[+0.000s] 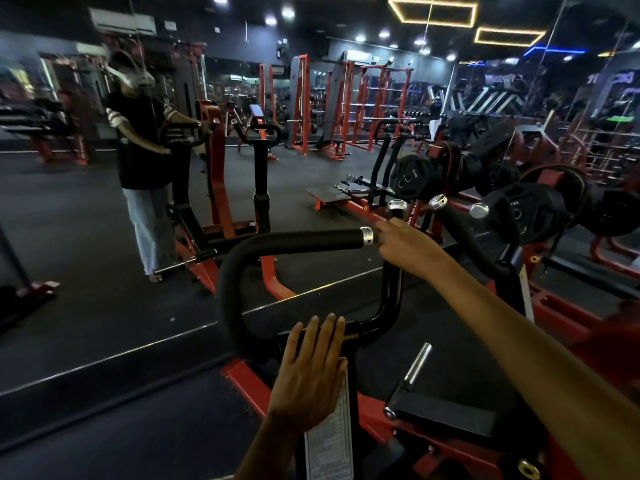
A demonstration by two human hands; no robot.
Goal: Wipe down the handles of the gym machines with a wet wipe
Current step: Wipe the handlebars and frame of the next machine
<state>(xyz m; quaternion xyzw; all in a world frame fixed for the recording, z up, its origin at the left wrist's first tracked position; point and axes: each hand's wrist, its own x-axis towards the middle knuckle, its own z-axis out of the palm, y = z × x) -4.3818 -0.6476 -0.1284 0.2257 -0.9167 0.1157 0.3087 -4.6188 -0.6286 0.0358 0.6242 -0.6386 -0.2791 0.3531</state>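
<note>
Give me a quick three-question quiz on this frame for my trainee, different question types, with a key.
1. True or false: the left hand grips the silver end cap of the padded handle.
2. Which hand is at the end of the padded handle? A) left B) right C) both
3. Fill in: the printed sheet hangs just below the ____ hand.

Key
1. False: the left hand rests with straight fingers on the black frame bar, lower down.
2. B: the right hand is at the capped end. No wet wipe shows in it; the palm side is hidden.
3. left
</note>
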